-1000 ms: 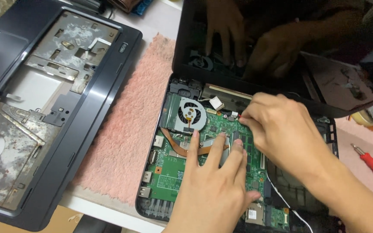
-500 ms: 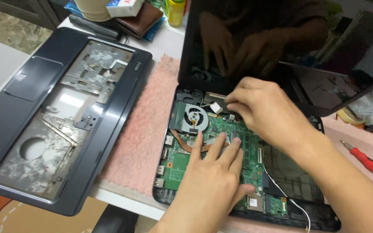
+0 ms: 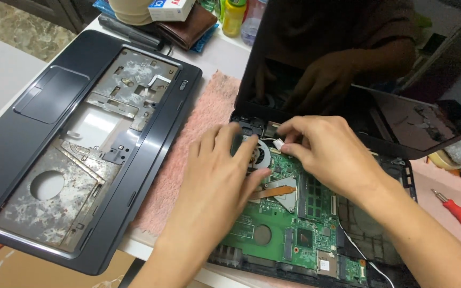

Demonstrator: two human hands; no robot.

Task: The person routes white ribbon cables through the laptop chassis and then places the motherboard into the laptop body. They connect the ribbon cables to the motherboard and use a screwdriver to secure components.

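Hands have both shifted toward the hinge edge of the opened laptop (image 3: 401, 176) since the earlier pictures. The left hand (image 3: 217, 170), which half a second ago lay flat on the green circuit board (image 3: 273, 224) with fingers spread near the copper pipe (image 3: 276, 191), now reaches up over the cooling fan (image 3: 260, 156); its fingers are slightly apart and blurred, their tips at the dark corner beside the fan, and whether they grip anything cannot be told. The right hand (image 3: 329, 152) sits just past the fan, thumb and forefinger pinched together on a small white connector (image 3: 279, 143) at the top edge of the board. Before, that hand hovered at about the same spot, curled over the plug.

The laptop lies with its base open on a pink towel (image 3: 198, 138), its dark screen (image 3: 348, 58) tilted back and mirroring the two hands. With the left hand moved up, more of the board shows now: the round coin battery (image 3: 262, 233) and the memory slots (image 3: 316, 197). A thin white wire (image 3: 353, 246) runs down the board's right side.

Left of the towel, the removed palm-rest cover (image 3: 81, 144) lies face down, unmoved on the table. A red screwdriver (image 3: 459, 212) rests at the far right, well apart from both hands. A brown wallet (image 3: 190, 26) and a yellow bottle (image 3: 233, 16) stand at the table's far edge.
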